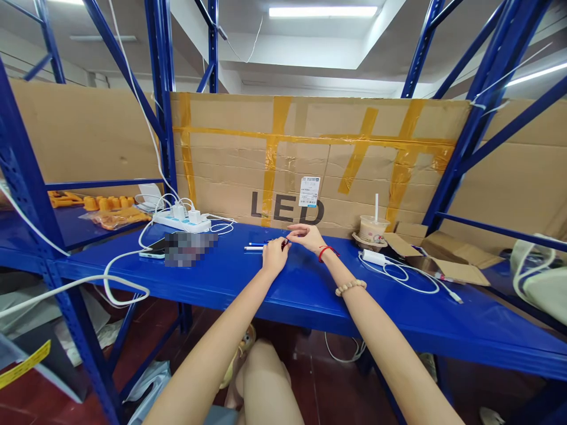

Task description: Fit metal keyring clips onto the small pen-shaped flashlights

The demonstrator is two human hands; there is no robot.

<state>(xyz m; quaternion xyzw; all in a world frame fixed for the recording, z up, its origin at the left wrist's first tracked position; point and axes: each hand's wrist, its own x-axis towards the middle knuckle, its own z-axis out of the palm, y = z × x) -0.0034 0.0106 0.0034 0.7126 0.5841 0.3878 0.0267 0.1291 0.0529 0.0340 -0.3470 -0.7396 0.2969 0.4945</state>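
Note:
Both hands meet over the middle of the blue shelf (pixel 248 283). My left hand (pixel 274 257) is closed, pinching one end of a small dark red pen-like thing (pixel 284 242). My right hand (pixel 306 236) pinches its other end, fingers curled; that wrist wears a red string and a bead bracelet. Just left of the hands, two pens (pixel 256 245) lie on the shelf, one blue and one white.
A white power strip (pixel 181 222) with chargers and cables sits back left, a phone (pixel 153 250) beside it. A lidded drink cup with a straw (pixel 372 228), a white charger with cable (pixel 374 257) and flat cardboard boxes (pixel 443 254) lie right. Taped cardboard (pixel 310 153) closes the back.

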